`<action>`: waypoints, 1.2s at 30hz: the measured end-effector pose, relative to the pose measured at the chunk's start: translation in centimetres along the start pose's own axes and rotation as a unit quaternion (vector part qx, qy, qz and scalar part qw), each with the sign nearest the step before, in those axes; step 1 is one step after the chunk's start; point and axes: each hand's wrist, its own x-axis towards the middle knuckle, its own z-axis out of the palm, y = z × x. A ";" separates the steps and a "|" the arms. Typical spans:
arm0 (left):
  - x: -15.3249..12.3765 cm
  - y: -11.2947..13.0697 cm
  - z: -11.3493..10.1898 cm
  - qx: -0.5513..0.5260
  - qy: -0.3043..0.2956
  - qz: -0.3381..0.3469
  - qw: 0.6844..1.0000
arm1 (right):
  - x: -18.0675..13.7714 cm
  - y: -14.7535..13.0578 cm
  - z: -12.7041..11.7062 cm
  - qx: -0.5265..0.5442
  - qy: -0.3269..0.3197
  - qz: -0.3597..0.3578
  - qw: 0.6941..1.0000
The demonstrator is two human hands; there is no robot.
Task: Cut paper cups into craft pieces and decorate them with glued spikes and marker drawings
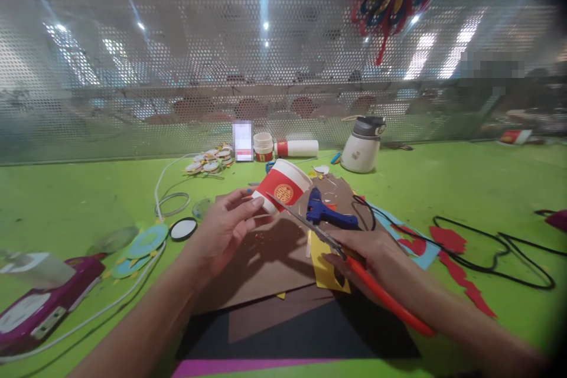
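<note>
My left hand grips a red and white paper cup by its base, tilted with its mouth up and to the right. A gold round emblem shows on the cup's side. My right hand is closed on red-handled scissors. Their metal blades point up-left and their tip touches the cup's lower edge. A blue glue gun lies on brown cardboard just behind the scissors. A yellow paper piece lies under my right hand.
Green table with a perforated metal screen behind. A black cord, red paper scraps, a purple device at left, round paper discs, stacked cups, a lying tube and a white jug. Dark sheets near the front edge.
</note>
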 end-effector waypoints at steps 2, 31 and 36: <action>0.0 0.0 0.1 -0.002 0.000 -0.002 1.000 | 0.0 0.2 0.3 -0.006 0.013 -0.012 1.000; -0.1 -0.7 0.2 0.025 0.011 0.017 0.999 | 0.0 0.4 1.3 -0.023 0.021 0.009 0.999; -0.1 -0.8 0.2 0.024 0.015 0.022 0.999 | -0.2 1.0 1.8 -0.039 0.042 0.003 0.998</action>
